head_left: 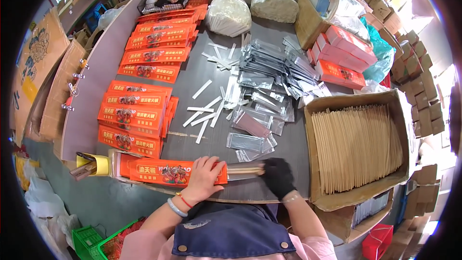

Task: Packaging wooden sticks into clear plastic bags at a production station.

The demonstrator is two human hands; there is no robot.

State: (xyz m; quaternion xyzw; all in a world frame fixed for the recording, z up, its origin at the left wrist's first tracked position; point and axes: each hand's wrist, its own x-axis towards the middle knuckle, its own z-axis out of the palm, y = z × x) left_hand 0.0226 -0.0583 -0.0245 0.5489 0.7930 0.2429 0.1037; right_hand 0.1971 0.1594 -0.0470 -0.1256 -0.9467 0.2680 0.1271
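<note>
An orange printed paper sleeve [161, 171] lies along the front edge of the table. My left hand [204, 175], with a bracelet and red cord at the wrist, is closed over the sleeve's right end, thumb and fingers bent against it. From that end a pair of wooden chopsticks [245, 169] sticks out, with a greyish clear packet [237, 175] alongside. My right hand [278, 177], in a black glove, is closed around the chopsticks' outer end; its fingertips are partly hidden. How far the chopsticks reach inside the sleeve is hidden.
Stacks of orange sleeves [139, 101] cover the left side. White paper strips [204, 110] and clear packets [262, 67] spread across the middle. At right stands a cardboard box [409, 135] of chopsticks. A yellow-wrapped holder [99, 164] sits at the front left corner.
</note>
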